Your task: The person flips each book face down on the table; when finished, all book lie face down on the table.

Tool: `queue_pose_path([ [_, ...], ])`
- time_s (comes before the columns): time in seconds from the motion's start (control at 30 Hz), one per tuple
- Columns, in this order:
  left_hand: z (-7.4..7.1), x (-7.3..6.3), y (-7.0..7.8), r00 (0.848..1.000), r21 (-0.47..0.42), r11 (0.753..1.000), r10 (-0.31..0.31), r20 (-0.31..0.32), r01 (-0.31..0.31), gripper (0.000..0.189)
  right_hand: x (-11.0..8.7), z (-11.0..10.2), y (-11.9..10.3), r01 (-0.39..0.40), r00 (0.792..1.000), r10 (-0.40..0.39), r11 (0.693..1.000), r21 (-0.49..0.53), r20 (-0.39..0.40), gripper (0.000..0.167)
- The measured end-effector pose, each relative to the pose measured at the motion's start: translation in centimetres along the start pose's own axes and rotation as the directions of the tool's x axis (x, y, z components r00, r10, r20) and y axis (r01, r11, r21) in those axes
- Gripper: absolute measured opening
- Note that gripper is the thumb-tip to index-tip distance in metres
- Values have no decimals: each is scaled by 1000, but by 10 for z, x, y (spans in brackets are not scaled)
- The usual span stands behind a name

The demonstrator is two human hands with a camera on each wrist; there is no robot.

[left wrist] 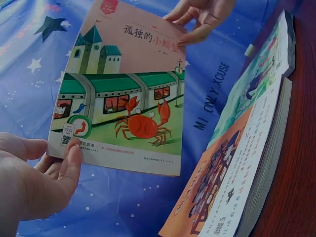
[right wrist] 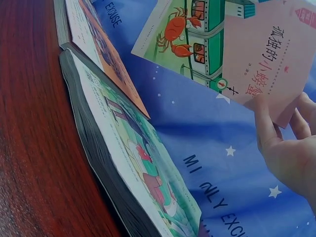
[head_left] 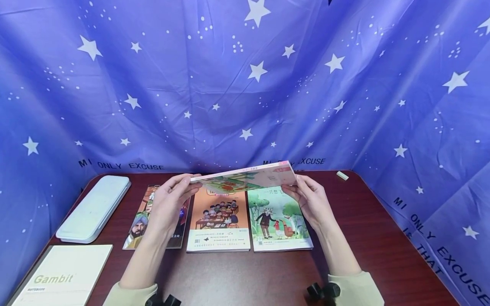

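Note:
A thin pink picture book (left wrist: 131, 54) with a red crab and a green-roofed train on its cover is held up above the table, its cover tilted sharply in the head view. My left hand (head_left: 166, 204) pinches one end between thumb and fingers. At the opposite end, my right hand (head_left: 311, 202) pinches a corner of the cover. Below, three books lie in a row: one with a turbaned, bearded figure (head_left: 138, 227), partly hidden by my left forearm, an orange one (head_left: 220, 214) and a green one (head_left: 281, 221). The held book covers their far edges.
On the left lie a white case (head_left: 93, 208) and a cream notebook (head_left: 63, 276) marked "Gambit". A small white block (head_left: 342, 175) sits near the far right corner of the dark red table (head_left: 383, 238). Blue star-printed cloth (head_left: 214, 85) hangs behind and at both sides.

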State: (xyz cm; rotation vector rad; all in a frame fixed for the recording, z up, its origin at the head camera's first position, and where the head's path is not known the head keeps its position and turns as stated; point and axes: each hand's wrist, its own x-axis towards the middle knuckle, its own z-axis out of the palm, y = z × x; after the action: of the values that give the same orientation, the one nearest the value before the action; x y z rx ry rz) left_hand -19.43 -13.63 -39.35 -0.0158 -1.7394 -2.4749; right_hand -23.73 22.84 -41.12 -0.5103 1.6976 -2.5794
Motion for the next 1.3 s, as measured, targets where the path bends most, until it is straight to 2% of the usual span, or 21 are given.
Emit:
queue_pose_path([
  [0.13,0,0,-1,1000,-11,1000,3,7,-3,21,0,1,-1,-11,1000,11,1000,6,-22,24],
  [0.33,0,0,-1,1000,-24,1000,-7,-12,7,17,-1,1,-1,-3,1000,4,999,38,-9,26],
  [0.57,2,1,-1,999,-20,999,-29,-31,29,11,-3,2,-4,-13,999,15,997,79,-30,25],
  [0.87,1,1,1,997,20,998,-62,-51,63,40,-1,2,-3,-47,997,50,997,55,-63,26],
  [1.07,4,1,0,995,38,996,-82,-62,85,42,0,2,-1,-39,995,47,996,86,-93,31],
  [1.17,5,0,1,994,37,995,-93,-56,96,45,0,3,-1,-54,988,68,993,104,-138,39],
  [1.3,5,0,2,993,50,992,-114,-30,115,53,2,5,-1,-103,974,127,986,131,-188,59],
])
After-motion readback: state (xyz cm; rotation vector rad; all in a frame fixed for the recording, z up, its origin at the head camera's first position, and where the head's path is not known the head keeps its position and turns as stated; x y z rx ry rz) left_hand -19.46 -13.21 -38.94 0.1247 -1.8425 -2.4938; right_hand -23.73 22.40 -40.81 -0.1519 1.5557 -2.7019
